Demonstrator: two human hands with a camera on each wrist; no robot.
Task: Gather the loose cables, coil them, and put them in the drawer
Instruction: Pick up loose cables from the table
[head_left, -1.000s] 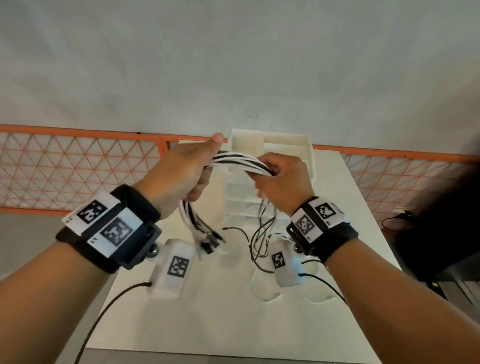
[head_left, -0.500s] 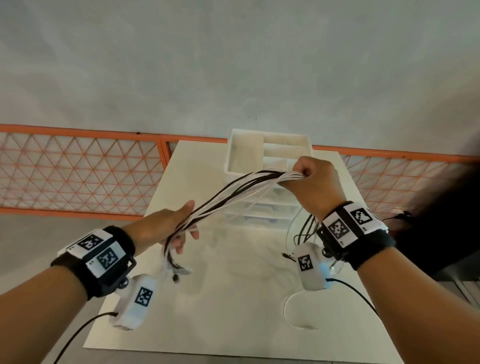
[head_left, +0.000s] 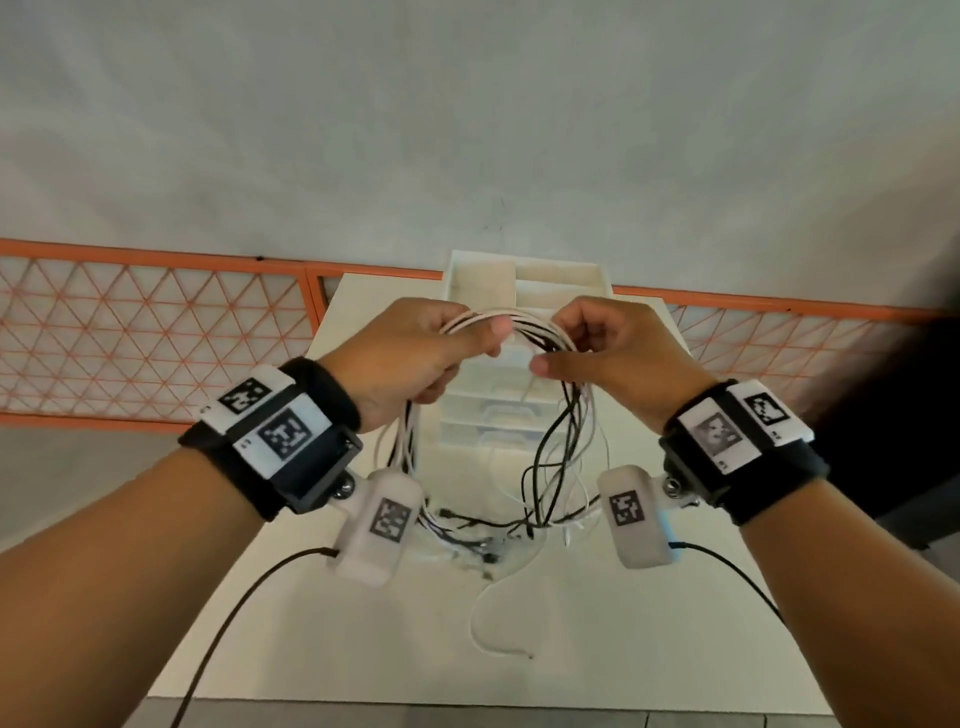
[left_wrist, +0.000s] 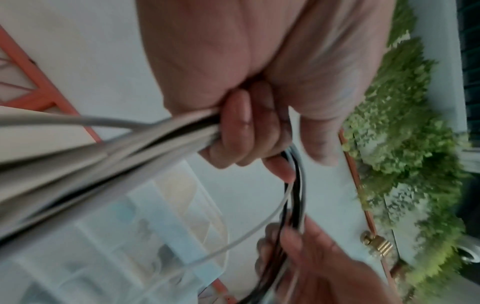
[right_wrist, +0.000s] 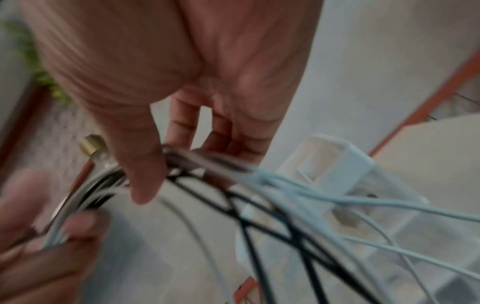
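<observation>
Both hands hold a bundle of white and black cables (head_left: 524, 323) above the white table (head_left: 363, 623). My left hand (head_left: 447, 353) grips the bundle's left side, fingers curled round the cables (left_wrist: 103, 148). Close beside it, my right hand (head_left: 592, 348) holds the right side, the cables (right_wrist: 259, 195) lying across its curled fingers under the thumb. Below the hands the bundle hangs as one big loop (head_left: 467, 525), its plug ends near the table top. One thin white cable (head_left: 480, 623) trails on the table. The white drawer unit (head_left: 483, 280) stands behind the hands, its drawers partly hidden.
An orange lattice fence (head_left: 156, 332) runs behind the table under a grey wall. Black cords (head_left: 234, 613) from the wrist cameras hang over the table's front corners. The table's left and right edges drop to a grey floor.
My left hand has risen from low left up beside the right hand. The bundle, stretched straight between the hands before, now hangs as a loop.
</observation>
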